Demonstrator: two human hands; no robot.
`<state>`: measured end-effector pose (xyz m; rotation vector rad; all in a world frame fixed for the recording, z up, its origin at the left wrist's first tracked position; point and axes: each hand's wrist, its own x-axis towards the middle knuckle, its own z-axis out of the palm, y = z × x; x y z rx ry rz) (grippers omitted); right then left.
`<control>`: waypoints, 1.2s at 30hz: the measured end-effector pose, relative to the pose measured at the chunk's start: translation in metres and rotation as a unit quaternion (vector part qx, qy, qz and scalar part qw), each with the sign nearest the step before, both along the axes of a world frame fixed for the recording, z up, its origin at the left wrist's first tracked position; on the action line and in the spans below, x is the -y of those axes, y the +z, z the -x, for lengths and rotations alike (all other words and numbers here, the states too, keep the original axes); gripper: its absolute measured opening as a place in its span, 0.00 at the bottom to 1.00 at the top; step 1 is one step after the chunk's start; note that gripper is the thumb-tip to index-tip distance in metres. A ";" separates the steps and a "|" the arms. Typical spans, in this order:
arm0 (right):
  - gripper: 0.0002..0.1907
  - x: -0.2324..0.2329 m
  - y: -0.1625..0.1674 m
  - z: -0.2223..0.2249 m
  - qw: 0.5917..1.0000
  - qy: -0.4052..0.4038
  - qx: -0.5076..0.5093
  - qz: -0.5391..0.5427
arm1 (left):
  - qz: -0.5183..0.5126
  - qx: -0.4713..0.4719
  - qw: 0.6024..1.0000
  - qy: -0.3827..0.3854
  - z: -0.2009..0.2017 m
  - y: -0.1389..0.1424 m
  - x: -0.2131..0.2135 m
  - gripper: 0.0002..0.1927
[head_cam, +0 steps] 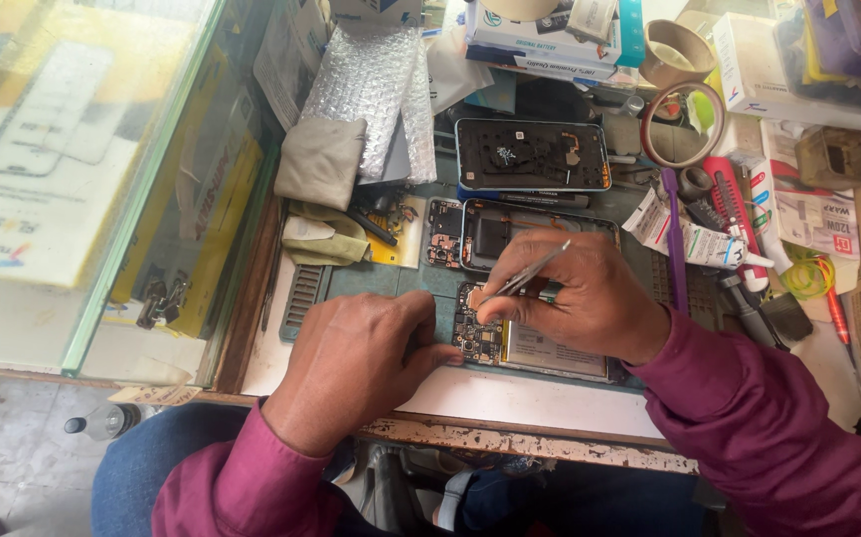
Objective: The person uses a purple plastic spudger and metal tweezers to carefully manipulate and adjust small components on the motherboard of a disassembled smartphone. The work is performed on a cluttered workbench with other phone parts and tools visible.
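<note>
An opened phone lies on the work mat near the front edge, its circuit board and battery exposed. My right hand grips metal tweezers, their tips down at the board's upper end. My left hand rests flat on the mat, its fingertips pressing the phone's left edge. Both sleeves are maroon.
A second opened phone, a loose board and a phone frame lie behind. Bubble wrap, a grey cloth, tape rolls, a glue tube, a purple tool, screwdrivers and boxes crowd the back and right. A glass counter stands left.
</note>
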<state>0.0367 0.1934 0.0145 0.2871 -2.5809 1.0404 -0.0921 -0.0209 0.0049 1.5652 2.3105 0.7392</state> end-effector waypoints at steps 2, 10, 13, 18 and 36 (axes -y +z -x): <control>0.10 0.000 0.000 0.001 1.000 -0.005 -0.005 0.002 | -0.002 0.009 1.000 0.000 0.000 0.000 0.000 0.19; 0.09 0.001 0.003 0.001 0.999 0.007 -0.004 0.035 | -0.008 0.012 1.000 0.001 0.000 0.000 0.000 0.18; 0.09 0.004 0.005 0.000 1.000 -0.017 0.013 0.020 | -0.007 0.017 1.000 0.002 0.000 0.000 0.000 0.18; 0.12 0.008 0.007 -0.002 0.998 -0.051 0.029 0.018 | -0.010 0.013 1.000 0.002 0.001 -0.001 0.000 0.18; 0.13 0.012 0.003 -0.004 0.997 -0.065 0.001 -0.045 | -0.022 0.005 1.000 0.000 0.000 0.000 0.000 0.18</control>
